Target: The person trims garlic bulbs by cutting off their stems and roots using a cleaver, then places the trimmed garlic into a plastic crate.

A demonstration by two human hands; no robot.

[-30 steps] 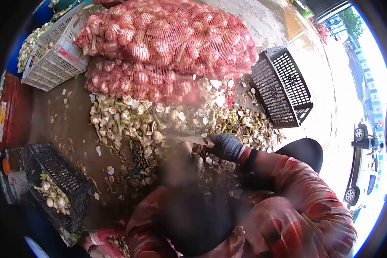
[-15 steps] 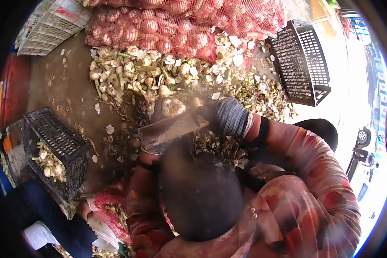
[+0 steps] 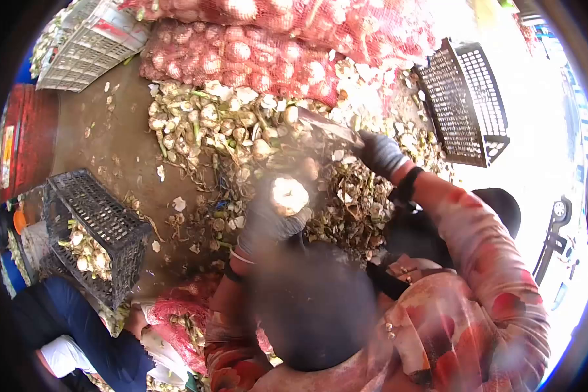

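Observation:
My right hand [image 3: 380, 154], in a grey glove, is closed round the handle of a wide-bladed knife [image 3: 326, 126], whose blade points up and left over the garlic pile. Lower and further left, my left hand [image 3: 268, 219], also gloved, holds a pale garlic bulb [image 3: 289, 196]. A blurred dark round shape partly covers the left wrist and forearm. Beyond both hands lies a heap of loose garlic [image 3: 209, 117] with stems; dry skins and trimmings [image 3: 353, 202] lie below the knife.
Red mesh sacks of garlic [image 3: 235, 52] lie at the top. Black crates stand right [image 3: 454, 108] and left [image 3: 101, 209], the left one holding garlic. A white crate [image 3: 91, 49] is top left, a red container [image 3: 29, 140] below it. Another person's dark sleeve [image 3: 78, 320] shows lower left.
My right hand and the knife have moved right and up, away from the left hand. The bulb in my left hand now shows a bright, pale face.

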